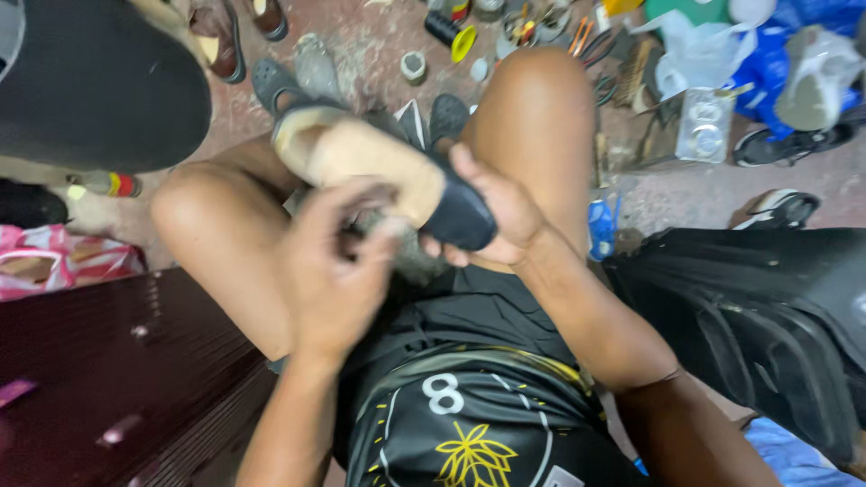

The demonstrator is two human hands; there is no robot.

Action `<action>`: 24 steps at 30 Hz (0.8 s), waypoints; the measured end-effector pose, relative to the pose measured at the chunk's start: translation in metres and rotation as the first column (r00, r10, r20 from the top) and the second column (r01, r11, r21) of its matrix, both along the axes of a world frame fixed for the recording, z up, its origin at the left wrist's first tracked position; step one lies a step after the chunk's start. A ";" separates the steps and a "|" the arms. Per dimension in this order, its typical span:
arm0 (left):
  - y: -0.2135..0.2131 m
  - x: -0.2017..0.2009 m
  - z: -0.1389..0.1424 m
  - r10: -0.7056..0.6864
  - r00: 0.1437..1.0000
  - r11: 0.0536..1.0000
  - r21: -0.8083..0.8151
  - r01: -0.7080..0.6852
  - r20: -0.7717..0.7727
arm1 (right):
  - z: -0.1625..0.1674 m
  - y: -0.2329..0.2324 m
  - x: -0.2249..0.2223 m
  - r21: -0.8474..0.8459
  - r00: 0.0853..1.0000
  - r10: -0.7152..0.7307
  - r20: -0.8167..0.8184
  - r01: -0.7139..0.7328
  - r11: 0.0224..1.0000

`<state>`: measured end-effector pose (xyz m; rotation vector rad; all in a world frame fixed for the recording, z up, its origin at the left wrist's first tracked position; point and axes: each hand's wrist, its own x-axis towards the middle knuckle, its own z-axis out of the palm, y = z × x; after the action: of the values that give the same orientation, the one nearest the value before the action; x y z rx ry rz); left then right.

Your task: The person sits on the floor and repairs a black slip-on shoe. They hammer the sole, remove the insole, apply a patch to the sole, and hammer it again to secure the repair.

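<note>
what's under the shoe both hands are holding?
Under the shoe, sole side up, sit the bare thighs, black shorts and, past the knees, grey clogs on the floor. The left hand and right hand cover its lower edge, hiding its upper.

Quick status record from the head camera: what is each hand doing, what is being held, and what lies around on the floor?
left hand: blurred, pressed on the shoe's underside
right hand: grips the black end of the shoe
shoe: sole up, tan sole, black upper, held over the knees
floor: grey sandals, yellow-and-black tube, scattered tools
left side: dark red cabinet
</note>
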<state>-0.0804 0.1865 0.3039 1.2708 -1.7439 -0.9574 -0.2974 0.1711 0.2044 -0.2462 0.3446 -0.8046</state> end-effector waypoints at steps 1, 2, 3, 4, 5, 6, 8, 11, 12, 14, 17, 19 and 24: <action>0.000 0.007 0.011 0.044 0.999 0.997 -0.071 -0.044 -0.005 | 0.007 0.001 -0.011 -0.009 0.996 -0.048 0.080 0.049 0.999; 0.000 0.011 0.020 0.045 0.999 0.994 -0.100 -0.046 -0.007 | 0.013 0.001 -0.022 -0.018 0.983 -0.098 0.158 0.102 0.995; -0.001 0.016 0.027 0.041 0.999 0.990 -0.133 -0.042 -0.013 | 0.020 0.001 -0.034 -0.058 0.976 -0.140 0.169 0.152 0.987; -0.002 0.016 0.030 0.057 0.998 0.990 -0.131 -0.058 -0.007 | 0.026 0.002 -0.046 -0.098 0.966 -0.183 0.183 0.204 0.974; -0.003 0.016 0.033 0.075 0.997 0.990 -0.123 -0.075 0.003 | 0.031 0.004 -0.057 -0.132 0.954 -0.224 0.200 0.253 0.958; -0.002 0.017 0.034 0.096 0.995 0.989 -0.111 -0.094 0.015 | 0.035 0.006 -0.067 -0.159 0.947 -0.244 0.211 0.279 0.947; -0.002 0.015 0.030 0.096 0.993 0.978 -0.191 -0.082 0.066 | 0.038 0.010 -0.087 -0.218 0.931 -0.276 0.238 0.328 0.919; 0.001 0.023 0.019 0.164 0.959 0.933 -0.353 -0.074 0.233 | 0.033 0.019 -0.117 -0.308 0.913 -0.348 0.214 0.401 0.863; 0.000 0.029 0.011 0.214 0.933 0.902 -0.424 -0.075 0.290 | 0.027 0.022 -0.127 -0.284 0.902 -0.379 0.208 0.427 0.859; -0.003 0.050 -0.005 0.257 0.894 0.873 -0.485 -0.052 0.367 | 0.008 0.030 -0.150 -0.245 0.876 -0.439 0.197 0.478 0.843; -0.015 0.089 -0.038 0.259 0.893 0.896 -0.437 -0.079 0.368 | -0.045 0.038 -0.182 -0.127 0.832 -0.555 0.018 0.553 0.824; -0.034 0.116 -0.064 0.267 0.941 0.944 -0.252 -0.213 0.207 | -0.095 0.044 -0.193 0.115 0.758 -0.600 -0.257 0.640 0.760; -0.104 0.164 -0.142 0.227 0.970 0.968 0.091 -0.235 0.089 | -0.223 0.076 -0.211 0.411 0.682 -0.596 -0.424 0.731 0.544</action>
<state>0.0836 0.0826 0.1623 1.5581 -1.5785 -0.8787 -0.5088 0.2475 -0.0182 0.3925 0.9266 -1.4066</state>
